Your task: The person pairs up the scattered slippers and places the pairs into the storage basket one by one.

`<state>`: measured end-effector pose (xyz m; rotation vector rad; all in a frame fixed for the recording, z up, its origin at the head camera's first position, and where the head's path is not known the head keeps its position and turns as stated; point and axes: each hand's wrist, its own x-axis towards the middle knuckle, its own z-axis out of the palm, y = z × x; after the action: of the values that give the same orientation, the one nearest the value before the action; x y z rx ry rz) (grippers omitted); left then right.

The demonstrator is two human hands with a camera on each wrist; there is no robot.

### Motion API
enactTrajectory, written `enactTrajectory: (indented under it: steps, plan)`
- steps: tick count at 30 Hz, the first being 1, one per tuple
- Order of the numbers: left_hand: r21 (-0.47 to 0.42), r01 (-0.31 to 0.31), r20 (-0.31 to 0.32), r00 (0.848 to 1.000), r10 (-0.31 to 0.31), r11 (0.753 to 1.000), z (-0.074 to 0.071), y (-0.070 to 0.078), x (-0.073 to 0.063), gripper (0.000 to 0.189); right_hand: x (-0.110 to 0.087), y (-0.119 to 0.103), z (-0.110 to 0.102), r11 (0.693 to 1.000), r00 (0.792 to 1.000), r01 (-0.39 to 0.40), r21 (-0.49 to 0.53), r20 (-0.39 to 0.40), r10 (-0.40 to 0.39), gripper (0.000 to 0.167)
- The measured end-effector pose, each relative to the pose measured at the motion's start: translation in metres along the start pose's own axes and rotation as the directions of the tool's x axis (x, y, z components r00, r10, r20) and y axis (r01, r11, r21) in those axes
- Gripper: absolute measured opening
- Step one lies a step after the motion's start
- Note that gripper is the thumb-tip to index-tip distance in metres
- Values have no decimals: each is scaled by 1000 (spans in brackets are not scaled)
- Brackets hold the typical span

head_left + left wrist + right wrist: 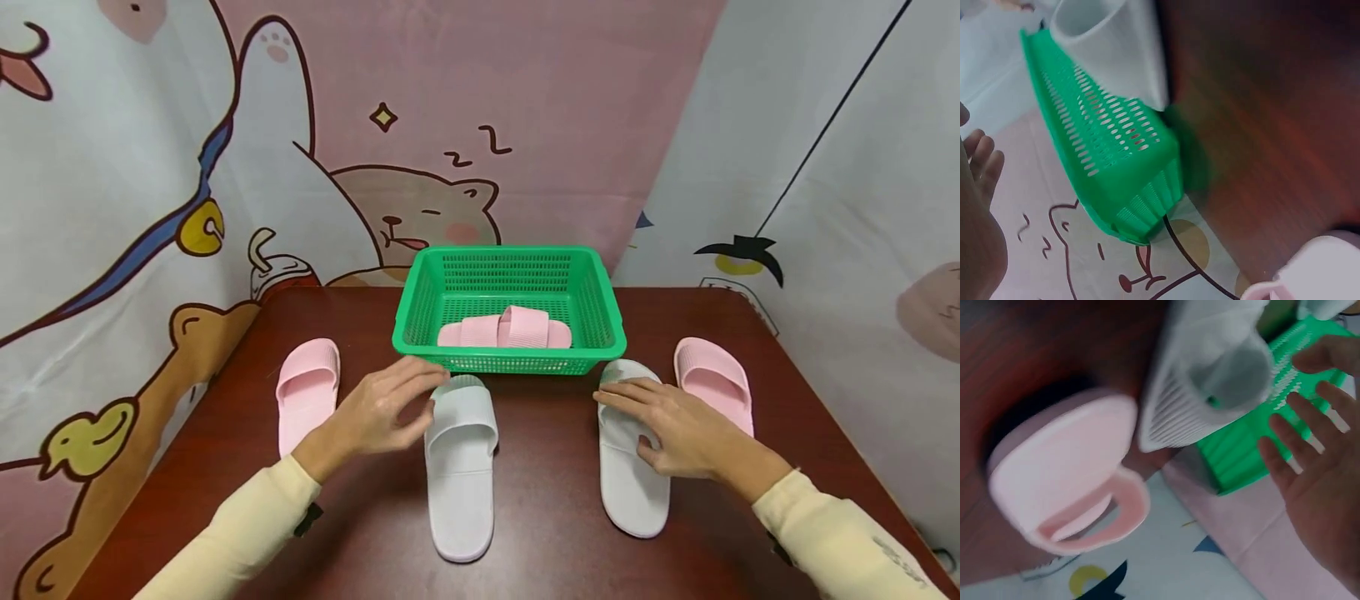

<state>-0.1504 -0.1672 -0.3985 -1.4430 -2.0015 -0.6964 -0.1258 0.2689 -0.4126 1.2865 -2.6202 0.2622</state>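
Observation:
In the head view, two white slippers lie apart on the table, toes toward the basket: a left one (461,492) and a right one (633,496). My left hand (386,408) hovers beside the toe of the left slipper, fingers extended and holding nothing. Over the strap of the right slipper is my right hand (667,421), partly covering it. The right wrist view shows the fingers of that hand (1329,469) spread and apart from the white slipper (1210,381). In the left wrist view, a gap separates the hand (982,212) from the white slipper (1110,56).
A green basket (510,360) at the back of the dark red table (547,517) holds pink slippers (525,329). One pink slipper (309,392) lies at the left, another (716,383) at the right. Printed cloth (570,108) hangs behind the table.

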Motion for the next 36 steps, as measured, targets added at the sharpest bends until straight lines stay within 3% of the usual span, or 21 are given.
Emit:
enactTrajectory:
  steps: [2, 4, 7, 9, 11, 16, 21, 23, 25, 27, 31, 36]
  plan:
    - [-4, -40, 65, 997, 40, 999, 1, 8, -9, 38, -7, 7, 1, 1000, 999, -13, -16, 38, 13, 82]
    - [4, -39, 147, 988, 38, 999, 2, 12, -18, 45, -14, 13, 1, 999, 998, -26, -35, 58, 28, 88]
    - [50, 2, 294, 956, -16, 999, 4, 14, -29, 65, -21, 20, 1, 998, 996, -32, -52, 87, 36, 93]
    - [101, 28, 386, 920, -65, 995, 6, 13, -34, 80, -24, 23, 2, 997, 994, -24, -68, 101, 31, 97]
    - [153, 44, 471, 875, -112, 987, 7, 11, -38, 89, -27, 26, 1, 996, 992, -12, -85, 121, 22, 100]
    - [254, 14, 620, 765, -174, 967, 16, 4, -37, 105, -28, 32, 3, 987, 986, 23, -158, 166, 4, 110]
    - [293, -86, 712, 685, -157, 952, 28, -5, -24, 123, -17, 39, 10, 971, 985, 88, -224, 168, -50, 111]
    - [306, -119, 734, 661, -155, 945, 31, -7, -19, 126, -10, 41, 13, 964, 985, 109, -242, 155, -72, 110]
    - [320, -146, 749, 644, -156, 936, 33, -8, -16, 126, -2, 42, 16, 960, 985, 127, -251, 147, -92, 110]
    - [324, -179, 758, 637, -141, 929, 35, -9, -12, 127, 3, 42, 18, 956, 983, 141, -257, 154, -104, 110]
    - [304, -238, 764, 640, -87, 922, 40, -9, -7, 125, 3, 42, 18, 951, 977, 153, -270, 185, -104, 110]
    - [277, -258, 765, 642, -50, 925, 45, -11, -2, 118, -4, 42, 14, 952, 976, 127, -278, 206, -70, 108]
